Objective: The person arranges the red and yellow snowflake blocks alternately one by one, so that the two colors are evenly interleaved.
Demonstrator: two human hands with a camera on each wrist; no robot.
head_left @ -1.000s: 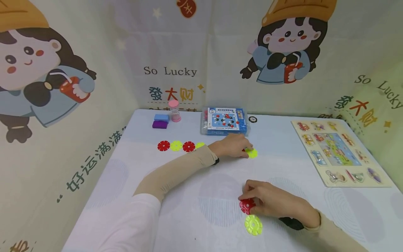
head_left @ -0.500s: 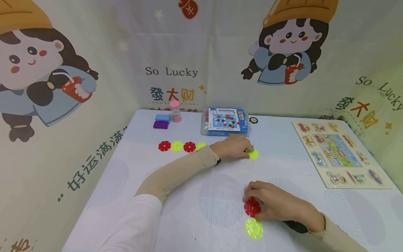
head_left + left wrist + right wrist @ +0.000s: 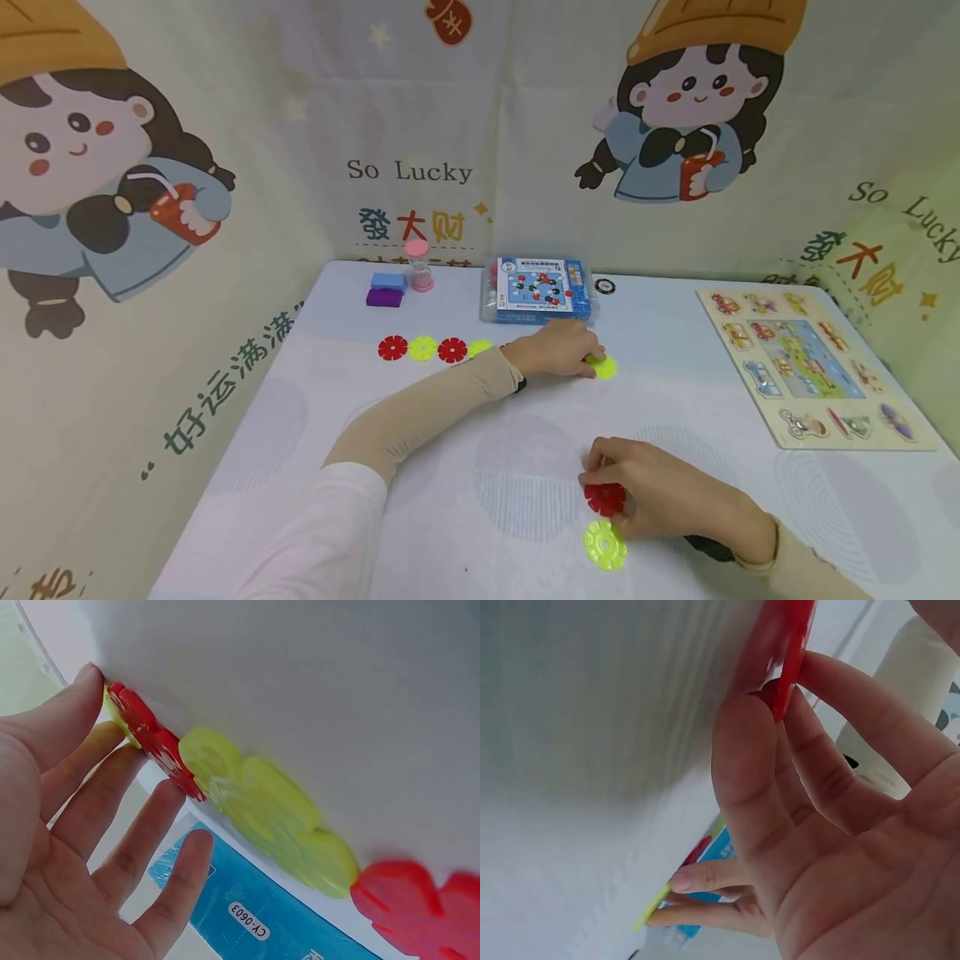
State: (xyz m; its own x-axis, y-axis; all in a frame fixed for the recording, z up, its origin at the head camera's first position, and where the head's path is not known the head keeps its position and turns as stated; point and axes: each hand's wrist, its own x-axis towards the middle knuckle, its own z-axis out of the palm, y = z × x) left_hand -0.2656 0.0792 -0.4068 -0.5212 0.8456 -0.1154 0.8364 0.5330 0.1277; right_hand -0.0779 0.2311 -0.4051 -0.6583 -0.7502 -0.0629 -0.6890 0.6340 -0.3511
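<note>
In the head view my right hand (image 3: 656,487) pinches a red interlocking disc (image 3: 604,500) between thumb and fingers, low over the table. Just below it lies a loose yellow disc (image 3: 605,545), near or touching its edge. Farther back, my left hand (image 3: 558,347) pinches a yellow disc (image 3: 604,367) at the right end of a row. In that row, red (image 3: 392,347) and yellow (image 3: 422,348) discs alternate; my hand and sleeve hide part of it. The left wrist view has my thumb on one side of the row's end and fingers (image 3: 161,810) on the other.
Behind the row stands a clear case with a molecule picture (image 3: 538,287). A pink hourglass (image 3: 419,267) and blue (image 3: 389,282) and purple (image 3: 383,297) blocks are at the back left. A wooden puzzle board (image 3: 813,367) lies on the right; a small round black-and-white piece (image 3: 605,286) is behind.
My right hand has shifted slightly right and toward me with the red disc, which now sits almost straight above the loose yellow one. My left hand has stayed at the row's end.
</note>
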